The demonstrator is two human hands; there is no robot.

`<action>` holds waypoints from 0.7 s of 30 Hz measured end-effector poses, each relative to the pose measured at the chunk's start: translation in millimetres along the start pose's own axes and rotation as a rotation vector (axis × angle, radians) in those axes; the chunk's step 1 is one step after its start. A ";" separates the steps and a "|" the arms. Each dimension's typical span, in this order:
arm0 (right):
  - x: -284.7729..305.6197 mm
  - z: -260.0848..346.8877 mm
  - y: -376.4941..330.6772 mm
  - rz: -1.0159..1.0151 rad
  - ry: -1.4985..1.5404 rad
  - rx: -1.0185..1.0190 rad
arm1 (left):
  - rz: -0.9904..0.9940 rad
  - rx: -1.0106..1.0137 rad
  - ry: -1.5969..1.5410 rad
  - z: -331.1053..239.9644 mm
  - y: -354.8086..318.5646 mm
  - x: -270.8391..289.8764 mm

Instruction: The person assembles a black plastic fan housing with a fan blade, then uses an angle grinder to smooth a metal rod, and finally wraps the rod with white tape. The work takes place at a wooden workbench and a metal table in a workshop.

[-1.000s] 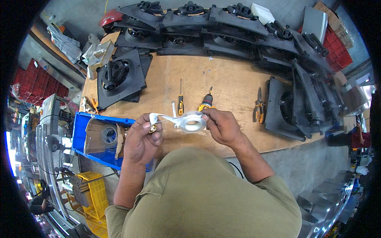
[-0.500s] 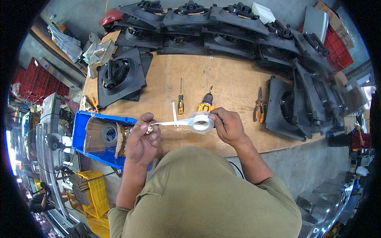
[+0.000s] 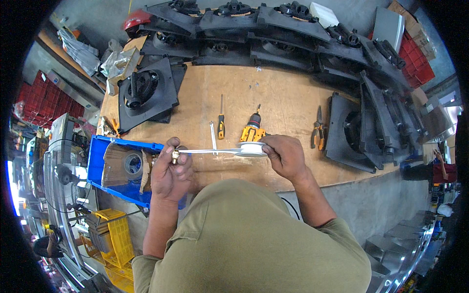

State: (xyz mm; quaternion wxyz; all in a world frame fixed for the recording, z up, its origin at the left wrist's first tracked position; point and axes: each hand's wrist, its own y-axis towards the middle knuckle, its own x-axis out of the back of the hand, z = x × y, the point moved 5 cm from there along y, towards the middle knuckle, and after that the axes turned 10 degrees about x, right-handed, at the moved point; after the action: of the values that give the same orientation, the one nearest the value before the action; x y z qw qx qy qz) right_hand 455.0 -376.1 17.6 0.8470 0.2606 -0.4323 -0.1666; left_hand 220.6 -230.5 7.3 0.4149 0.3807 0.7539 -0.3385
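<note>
Between the fingers of my left hand [image 3: 171, 171] is a small brass fitting [image 3: 176, 154]. A strip of white thread seal tape [image 3: 210, 151] stretches taut from the fitting across to its spool. My right hand [image 3: 285, 157] pinches the white tape spool [image 3: 252, 149] at its right side, the spool now seen nearly edge-on. Beyond the spool lies a yellow and black power drill [image 3: 252, 131] with a bit in its chuck. To its left are a screwdriver [image 3: 222, 124] and a silver wrench [image 3: 213, 136], which the tape partly crosses.
Pliers [image 3: 318, 132] lie to the right on the wooden table [image 3: 288, 97]. Black moulded panels [image 3: 342, 129] are stacked along the far and right edges, with another pair [image 3: 149, 93] at left. A blue bin [image 3: 97, 163] with cardboard stands by my left hand; a yellow crate [image 3: 118, 237] is below.
My left hand has moved a little left with the fitting, lengthening the tape between the hands. The spool has tipped from showing its open centre to nearly edge-on.
</note>
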 end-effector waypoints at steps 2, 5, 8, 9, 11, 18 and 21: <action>5.6 3.0 0.7 -0.058 -0.008 0.049 | 0.031 -0.020 -0.023 -4.0 -1.8 -2.0; 8.9 4.9 0.1 -0.040 -0.026 0.054 | 0.059 -0.060 -0.057 -10.8 -3.0 -2.6; 12.1 8.9 -1.9 -0.101 0.015 0.096 | 0.035 -0.095 -0.057 -14.9 -2.1 1.1; 12.8 8.7 -3.0 -0.119 0.020 0.092 | 0.033 -0.101 -0.058 -15.6 -1.3 2.6; 14.3 6.6 -5.3 -0.158 0.034 0.088 | -0.009 -0.102 0.076 -15.0 0.2 6.3; 5.6 -15.4 -19.5 -0.116 -0.009 -0.042 | -0.239 0.034 0.356 13.4 1.2 33.1; 6.3 -22.6 -27.5 -0.156 -0.091 -0.104 | -0.223 0.130 0.437 14.2 -3.8 42.6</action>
State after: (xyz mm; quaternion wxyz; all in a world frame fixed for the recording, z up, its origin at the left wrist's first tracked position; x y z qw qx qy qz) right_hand 475.6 -394.7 -5.5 0.8233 0.2413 -0.4396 -0.2659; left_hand 207.0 -231.5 -35.7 0.1768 0.3853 0.8396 -0.3398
